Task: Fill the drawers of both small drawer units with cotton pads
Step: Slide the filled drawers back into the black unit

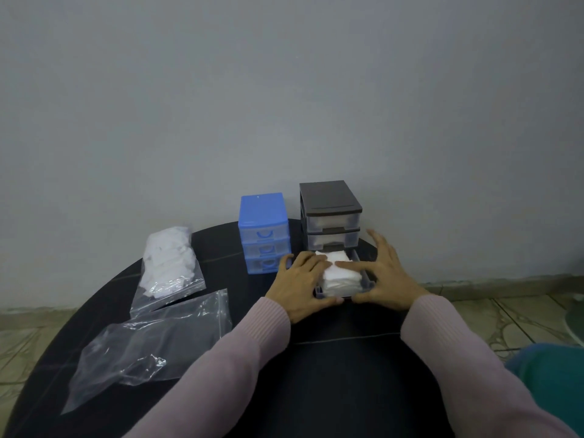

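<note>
Bag of cotton pads (169, 260): far left, soft, light, compressible.
Blue unit (264, 233): drawers closed.
Left hand (300, 281): fingers flat, pressing pads (341, 276) into pulled-out bottom drawer (366, 284).
Right hand (387, 276): open, thumb at drawer's front.
Brown unit (330, 213): light plastic; likely slides.

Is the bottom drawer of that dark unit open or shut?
Open. The bottom drawer is pulled out from the dark unit, showing a stack of white cotton pads inside, with both hands at its front.

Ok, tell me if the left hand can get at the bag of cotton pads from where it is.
Probably yes: the left hand rests at the open drawer, and only bare table lies between it and the bag of cotton pads.
</note>
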Tool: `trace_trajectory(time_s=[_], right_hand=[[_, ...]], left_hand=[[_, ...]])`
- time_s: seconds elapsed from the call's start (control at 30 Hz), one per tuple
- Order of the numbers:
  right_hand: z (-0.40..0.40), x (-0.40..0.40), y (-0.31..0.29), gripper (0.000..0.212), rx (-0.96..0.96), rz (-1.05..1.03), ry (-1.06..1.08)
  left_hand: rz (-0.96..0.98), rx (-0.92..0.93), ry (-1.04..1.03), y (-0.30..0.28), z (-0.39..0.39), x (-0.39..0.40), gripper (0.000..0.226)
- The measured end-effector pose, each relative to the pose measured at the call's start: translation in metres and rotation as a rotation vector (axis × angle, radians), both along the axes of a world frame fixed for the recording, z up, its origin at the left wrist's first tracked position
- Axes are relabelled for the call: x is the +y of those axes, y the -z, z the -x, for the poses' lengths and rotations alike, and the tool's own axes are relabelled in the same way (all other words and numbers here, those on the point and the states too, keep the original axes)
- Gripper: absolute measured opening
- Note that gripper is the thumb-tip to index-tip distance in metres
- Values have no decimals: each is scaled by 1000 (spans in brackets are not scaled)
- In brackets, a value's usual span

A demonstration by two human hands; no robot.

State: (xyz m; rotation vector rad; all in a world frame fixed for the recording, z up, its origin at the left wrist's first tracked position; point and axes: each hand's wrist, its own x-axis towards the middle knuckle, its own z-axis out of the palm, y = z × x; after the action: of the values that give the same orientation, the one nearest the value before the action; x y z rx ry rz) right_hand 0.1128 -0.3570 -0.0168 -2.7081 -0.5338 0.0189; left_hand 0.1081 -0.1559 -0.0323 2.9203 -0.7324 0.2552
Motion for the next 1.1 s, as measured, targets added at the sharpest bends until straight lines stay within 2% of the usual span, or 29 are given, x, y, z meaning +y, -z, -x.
trace_trajectory(time_s=[0.07,0.13,0.23,0.33,0.73,0.97,1.1], right_hand=[[-3,-1,3,69,142,-239,23],[-9,-1,6,66,249,-371,31],[-18,-1,8,62,323,-401,-24],[-21,-1,7,58,341,-413,-108],[-28,3,5,52,362,-403,-98],[-23,8,4,51,327,-469,-36],[-20,11,4,50,255,-470,23]], left_hand=[[117,25,-31,4,0,1,82],[289,136,-56,6,-1,0,75],[491,291,-48,6,-2,0,71],[586,374,1,5,-6,0,65],[635,466,-4,-4,-14,2,62],[718,408,-42,1,-19,4,62],[699,361,-43,0,-20,1,66]])
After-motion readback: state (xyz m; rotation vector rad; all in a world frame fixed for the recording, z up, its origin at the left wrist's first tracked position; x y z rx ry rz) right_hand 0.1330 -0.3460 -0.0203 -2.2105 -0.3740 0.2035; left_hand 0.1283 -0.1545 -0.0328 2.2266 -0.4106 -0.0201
